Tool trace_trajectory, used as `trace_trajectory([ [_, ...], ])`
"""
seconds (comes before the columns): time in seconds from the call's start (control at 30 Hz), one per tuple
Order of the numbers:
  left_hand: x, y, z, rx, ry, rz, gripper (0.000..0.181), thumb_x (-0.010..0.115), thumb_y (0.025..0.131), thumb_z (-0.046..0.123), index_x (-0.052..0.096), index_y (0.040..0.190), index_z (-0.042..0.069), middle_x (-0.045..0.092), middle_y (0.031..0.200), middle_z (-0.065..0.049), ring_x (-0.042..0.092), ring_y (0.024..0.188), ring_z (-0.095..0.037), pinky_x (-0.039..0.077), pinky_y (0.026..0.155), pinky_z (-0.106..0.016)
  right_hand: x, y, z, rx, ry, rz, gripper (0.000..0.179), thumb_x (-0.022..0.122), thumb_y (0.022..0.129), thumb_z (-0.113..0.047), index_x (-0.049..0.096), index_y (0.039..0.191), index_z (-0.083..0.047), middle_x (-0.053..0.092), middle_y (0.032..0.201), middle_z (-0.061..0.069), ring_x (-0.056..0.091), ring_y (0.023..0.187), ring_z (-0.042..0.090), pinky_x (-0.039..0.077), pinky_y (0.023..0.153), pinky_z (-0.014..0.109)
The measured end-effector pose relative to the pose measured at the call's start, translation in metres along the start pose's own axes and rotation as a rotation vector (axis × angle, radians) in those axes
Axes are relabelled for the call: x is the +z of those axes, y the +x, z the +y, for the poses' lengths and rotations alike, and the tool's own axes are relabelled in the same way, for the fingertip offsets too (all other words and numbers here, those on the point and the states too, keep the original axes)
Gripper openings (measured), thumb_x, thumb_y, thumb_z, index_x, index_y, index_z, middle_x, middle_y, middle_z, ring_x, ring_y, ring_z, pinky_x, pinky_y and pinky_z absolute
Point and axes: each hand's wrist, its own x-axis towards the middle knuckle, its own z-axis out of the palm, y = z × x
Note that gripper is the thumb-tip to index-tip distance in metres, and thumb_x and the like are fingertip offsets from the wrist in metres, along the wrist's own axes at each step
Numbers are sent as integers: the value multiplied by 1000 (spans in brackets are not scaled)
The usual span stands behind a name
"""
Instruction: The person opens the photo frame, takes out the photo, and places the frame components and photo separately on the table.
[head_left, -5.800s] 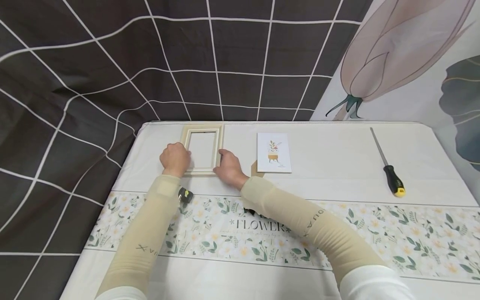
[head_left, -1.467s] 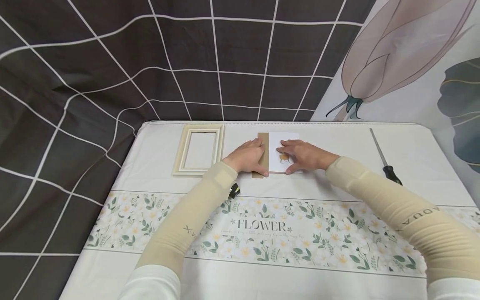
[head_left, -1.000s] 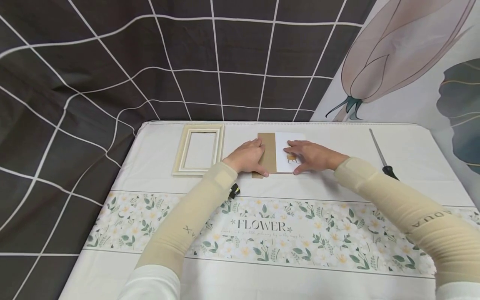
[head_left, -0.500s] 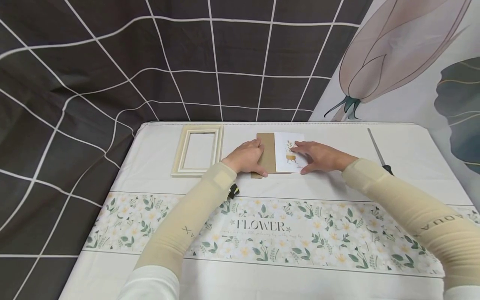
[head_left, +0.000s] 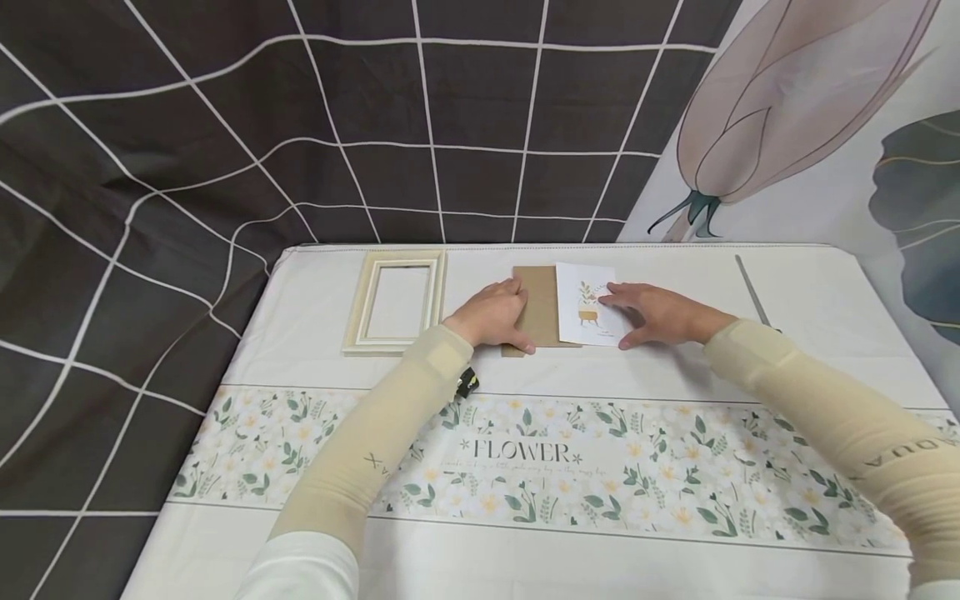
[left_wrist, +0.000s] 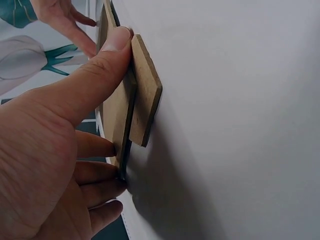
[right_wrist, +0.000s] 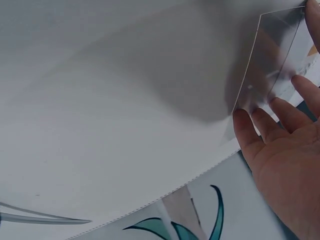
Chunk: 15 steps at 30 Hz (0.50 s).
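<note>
My left hand (head_left: 489,315) grips the brown backing board (head_left: 542,308) at its left side. In the left wrist view, the thumb lies on the near corner while the fingers (left_wrist: 100,172) curl against another edge; a small brown stand flap (left_wrist: 146,92) juts from under the board. Partly over the board's right side lies a white card (head_left: 573,329) printed with a potted plant, slightly tilted. My right hand (head_left: 663,315) spreads over the card's right side. In the right wrist view its fingertips touch a clear sheet (right_wrist: 267,45), which sticks out past the card.
A cream picture frame (head_left: 356,304) lies to the left on the white tablecloth (head_left: 675,379). A file (head_left: 750,287) lies at the right, its handle hidden behind the right sleeve. A small black item (head_left: 468,382) shows beside the left forearm.
Both hands have left the frame for the board and card. Recently my right hand has slid rightward, the card following and turning slightly, baring more board. The left hand has stayed still.
</note>
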Motion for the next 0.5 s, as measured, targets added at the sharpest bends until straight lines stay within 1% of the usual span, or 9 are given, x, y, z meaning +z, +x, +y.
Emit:
trace_trajectory([
  [0.13, -3, -1, 5, -10, 13, -5, 106, 76, 81, 60, 36, 150, -10, 25, 160, -28, 20, 151, -37, 17, 123, -42, 0, -5, 4, 17, -6, 3, 83, 86, 79, -28, 48, 146, 3, 31, 155, 32, 26, 143, 52, 21, 116, 63],
  [0.2, -6, -1, 9, -13, 24, -9, 93, 77, 81, 58, 53, 139, -10, 24, 161, -28, 19, 151, -38, 18, 123, -44, 0, -7, 7, 36, 0, -3, 83, 85, 79, -28, 48, 146, 2, 30, 156, 31, 25, 144, 51, 20, 117, 62],
  [0.23, -7, 0, 12, -13, 28, -9, 87, 77, 81, 58, 59, 133, -9, 24, 161, -27, 18, 151, -38, 17, 123, -45, 0, -8, 8, 41, 0, -5, 83, 85, 79, -28, 48, 146, 2, 30, 156, 31, 25, 144, 51, 20, 117, 62],
  [0.27, -8, 1, 14, -11, 32, -7, 82, 77, 81, 58, 63, 128, -8, 23, 161, -27, 17, 152, -38, 17, 123, -46, -1, -9, 8, 41, 0, -5, 83, 85, 79, -29, 48, 146, 2, 31, 156, 31, 25, 144, 51, 20, 116, 62],
  [0.3, -9, 2, 17, -6, 33, -4, 82, 75, 82, 59, 63, 128, -7, 23, 162, -26, 17, 152, -38, 16, 123, -45, -1, -10, 9, 37, 1, -5, 83, 85, 79, -29, 48, 146, 3, 31, 156, 32, 25, 144, 52, 20, 116, 63],
  [0.37, -10, 6, 23, 7, 30, 1, 82, 69, 86, 62, 60, 132, -5, 21, 163, -24, 16, 153, -35, 15, 124, -43, -2, -11, 11, 28, -1, -6, 82, 85, 79, -30, 49, 145, 3, 31, 155, 32, 26, 143, 52, 21, 116, 63],
  [0.43, -12, 11, 29, 26, 22, 5, 91, 61, 91, 64, 43, 148, -5, 19, 165, -20, 14, 153, -31, 13, 124, -41, -3, -13, 13, 18, -3, -4, 82, 85, 80, -31, 49, 145, 3, 31, 155, 33, 26, 143, 53, 21, 115, 64],
  [0.5, -13, 16, 36, 42, 21, 4, 93, 53, 95, 64, 28, 156, -2, 18, 166, -16, 13, 154, -27, 13, 124, -40, -3, -14, 14, 10, -4, -1, 82, 84, 80, -32, 49, 145, 4, 31, 154, 33, 27, 142, 53, 21, 115, 64],
])
